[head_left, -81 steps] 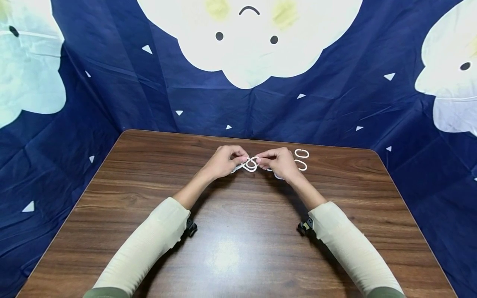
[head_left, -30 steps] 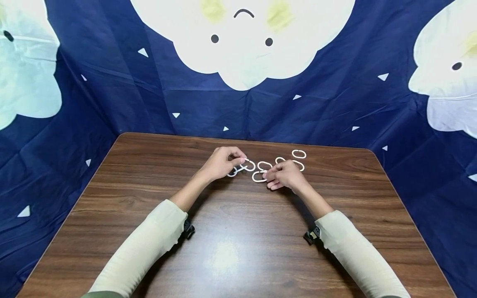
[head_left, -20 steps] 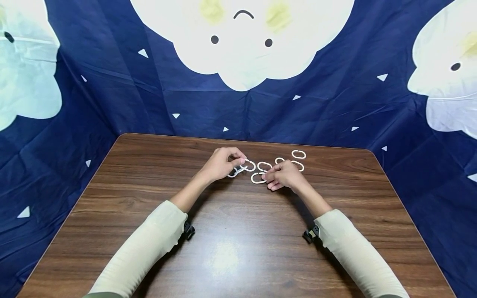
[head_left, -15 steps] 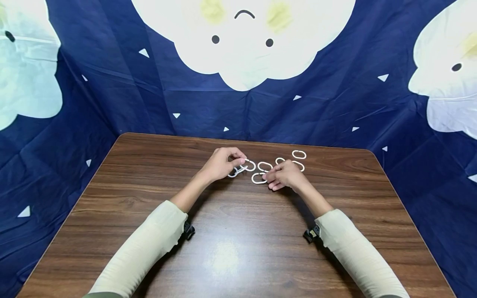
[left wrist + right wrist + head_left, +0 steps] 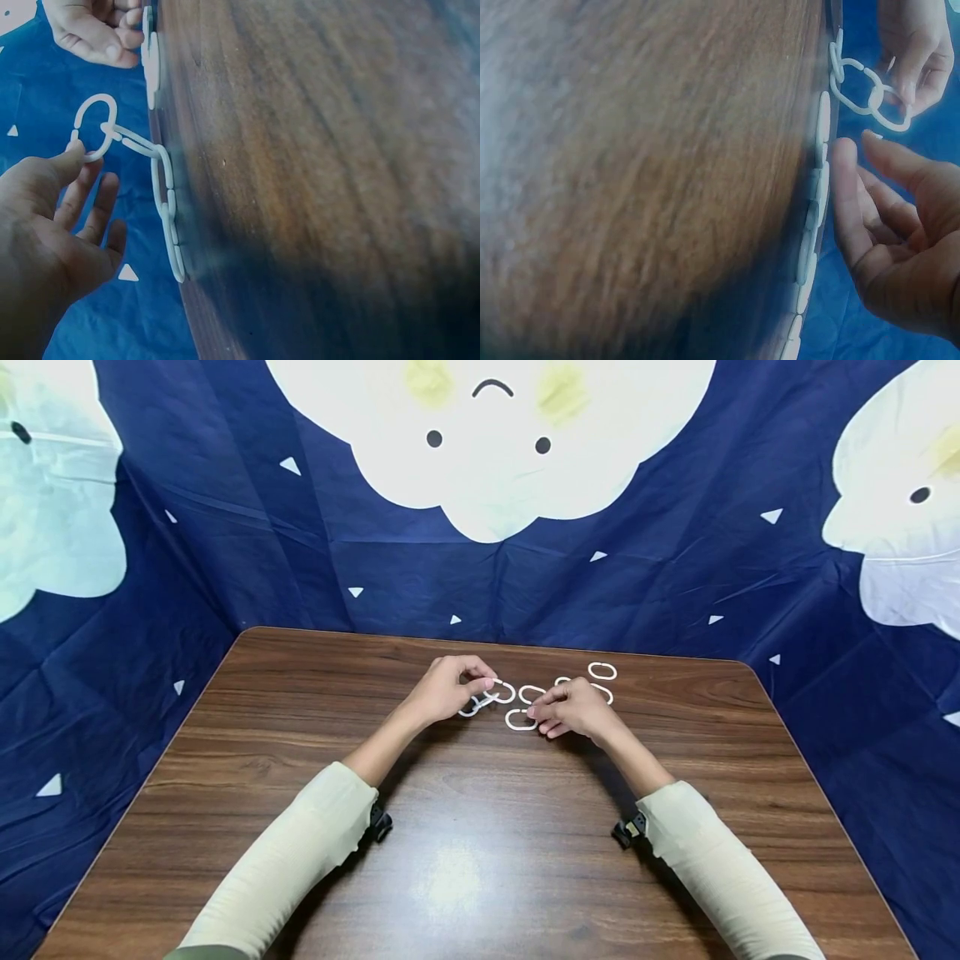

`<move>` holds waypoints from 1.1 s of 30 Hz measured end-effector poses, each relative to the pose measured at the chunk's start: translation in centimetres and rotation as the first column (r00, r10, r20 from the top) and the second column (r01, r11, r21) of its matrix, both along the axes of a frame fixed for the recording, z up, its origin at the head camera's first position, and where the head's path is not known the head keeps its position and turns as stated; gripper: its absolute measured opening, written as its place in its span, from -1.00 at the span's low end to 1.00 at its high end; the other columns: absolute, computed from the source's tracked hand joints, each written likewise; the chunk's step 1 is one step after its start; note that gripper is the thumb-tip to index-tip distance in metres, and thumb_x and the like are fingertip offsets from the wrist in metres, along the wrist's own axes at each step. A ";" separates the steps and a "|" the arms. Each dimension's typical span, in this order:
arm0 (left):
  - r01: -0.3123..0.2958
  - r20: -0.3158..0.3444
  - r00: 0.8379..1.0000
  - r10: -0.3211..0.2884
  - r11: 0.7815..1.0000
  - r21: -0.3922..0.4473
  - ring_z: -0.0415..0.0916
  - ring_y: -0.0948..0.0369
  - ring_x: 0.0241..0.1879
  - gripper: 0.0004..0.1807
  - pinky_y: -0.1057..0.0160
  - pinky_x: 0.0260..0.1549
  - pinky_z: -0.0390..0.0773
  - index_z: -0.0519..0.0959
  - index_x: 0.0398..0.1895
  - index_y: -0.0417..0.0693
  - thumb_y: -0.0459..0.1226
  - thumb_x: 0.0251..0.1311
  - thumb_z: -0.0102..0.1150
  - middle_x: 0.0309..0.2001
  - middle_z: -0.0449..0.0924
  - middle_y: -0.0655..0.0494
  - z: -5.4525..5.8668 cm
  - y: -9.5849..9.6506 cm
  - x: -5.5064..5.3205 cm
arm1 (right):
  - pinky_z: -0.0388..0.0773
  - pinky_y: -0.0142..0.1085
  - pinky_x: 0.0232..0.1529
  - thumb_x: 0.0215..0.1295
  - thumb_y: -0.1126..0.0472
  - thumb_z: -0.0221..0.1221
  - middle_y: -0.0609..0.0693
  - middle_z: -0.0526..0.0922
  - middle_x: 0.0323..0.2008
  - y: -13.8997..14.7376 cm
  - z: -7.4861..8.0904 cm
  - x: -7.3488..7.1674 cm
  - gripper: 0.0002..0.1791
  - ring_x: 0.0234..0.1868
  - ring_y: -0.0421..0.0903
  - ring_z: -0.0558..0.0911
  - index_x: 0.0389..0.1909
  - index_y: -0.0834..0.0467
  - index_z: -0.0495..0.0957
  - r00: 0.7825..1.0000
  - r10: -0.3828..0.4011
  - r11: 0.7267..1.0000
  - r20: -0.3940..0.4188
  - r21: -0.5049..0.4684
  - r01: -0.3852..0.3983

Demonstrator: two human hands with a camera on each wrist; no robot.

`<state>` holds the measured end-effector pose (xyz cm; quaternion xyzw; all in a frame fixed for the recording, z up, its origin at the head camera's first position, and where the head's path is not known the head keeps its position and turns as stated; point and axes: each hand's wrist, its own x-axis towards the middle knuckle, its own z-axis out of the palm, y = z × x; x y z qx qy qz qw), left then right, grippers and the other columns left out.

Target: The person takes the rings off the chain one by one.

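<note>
My left hand [image 5: 448,687] pinches a white plastic chain link [image 5: 115,112] between thumb and index finger, lifted off the table. From it hangs a short chain [image 5: 159,180] of joined white links whose lower part touches the tabletop. My right hand [image 5: 576,707] hovers over the loose links, palm down. Closest to its fingertips lies one loose oval link [image 5: 507,720]. In the right wrist view the thumb and index finger [image 5: 845,172] stand apart with nothing between them.
Several more loose white links lie flat behind and beside my right hand, including one at the back [image 5: 602,678]. The brown wooden table [image 5: 450,810] ends shortly beyond them at a blue curtain [image 5: 405,560] with cloud prints.
Both hands were together at the pinched link at first. The right hand has since left it, moving right and nearer to me over the loose links. The left hand has stayed put.
</note>
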<state>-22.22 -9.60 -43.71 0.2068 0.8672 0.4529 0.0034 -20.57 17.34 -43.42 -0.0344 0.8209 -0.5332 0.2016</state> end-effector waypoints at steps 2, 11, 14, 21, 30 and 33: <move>0.000 0.000 1.000 0.000 1.000 -0.005 0.76 0.09 -0.03 -0.83 0.06 0.12 0.66 0.83 0.02 -0.21 -0.29 0.55 0.41 -0.08 0.89 0.00 0.0 0.1 0.0 | 0.86 -0.24 -0.26 0.43 0.33 0.49 0.25 0.90 -0.20 -0.1 -0.1 0.0 -0.74 -0.38 -0.12 0.83 0.01 0.44 0.80 0.999 0.028 1.000 -0.039 0.001 -0.028; 0.003 0.001 1.000 -0.003 1.000 -0.007 0.77 0.07 -0.04 -0.84 0.05 0.10 0.66 0.83 0.02 -0.22 -0.32 0.54 0.41 -0.08 0.90 -0.02 0.0 0.1 0.0 | 0.88 -0.15 -0.11 0.44 0.33 0.48 0.22 0.91 -0.09 -1.5 0.3 -0.1 -0.64 -0.24 -0.08 0.87 0.16 0.43 0.76 0.982 0.057 0.997 -0.178 -0.039 -0.065; 0.008 0.004 1.000 -0.008 1.000 -0.003 0.77 0.08 -0.05 -0.84 0.08 0.08 0.66 0.83 0.02 -0.23 -0.32 0.54 0.41 -0.08 0.90 -0.02 0.0 0.2 0.0 | 0.87 -0.19 -0.15 0.45 0.31 0.48 0.16 0.91 -0.18 -1.9 0.6 -0.1 -0.65 -0.28 -0.08 0.84 0.15 0.40 0.78 0.974 0.046 0.998 -0.221 -0.029 -0.054; 0.010 0.000 1.000 -0.010 1.000 -0.001 0.77 0.09 -0.06 -0.87 0.09 0.07 0.67 0.83 -0.01 -0.16 -0.29 0.54 0.42 -0.09 0.89 -0.01 -0.2 0.1 -0.1 | 0.79 -0.25 -0.26 0.45 0.27 0.50 0.05 0.89 -0.31 -2.8 0.4 -0.3 -0.72 -0.32 0.04 0.85 0.07 0.34 0.83 0.954 0.032 0.999 -0.297 -0.001 -0.034; 0.001 0.003 1.000 -0.001 1.000 0.009 0.76 0.09 -0.07 -0.88 0.09 0.06 0.67 0.83 -0.01 -0.15 -0.31 0.54 0.42 -0.10 0.89 -0.01 -0.2 0.0 0.0 | 0.70 -0.41 -0.30 0.47 0.26 0.49 0.15 0.91 -0.26 -3.2 0.4 -0.4 -0.79 -0.20 0.28 0.85 0.01 0.29 0.85 0.936 0.047 0.999 -0.350 0.043 -0.034; 0.002 0.006 1.000 -0.002 1.000 0.016 0.77 0.08 -0.06 -0.88 0.10 0.06 0.66 0.83 -0.01 -0.15 -0.31 0.54 0.42 -0.10 0.89 -0.01 -0.3 0.0 0.0 | 0.68 -0.45 -0.30 0.47 0.27 0.49 0.16 0.91 -0.26 -3.3 0.5 -0.4 -0.80 -0.17 0.31 0.86 0.00 0.29 0.85 0.934 0.044 0.998 -0.354 0.048 -0.029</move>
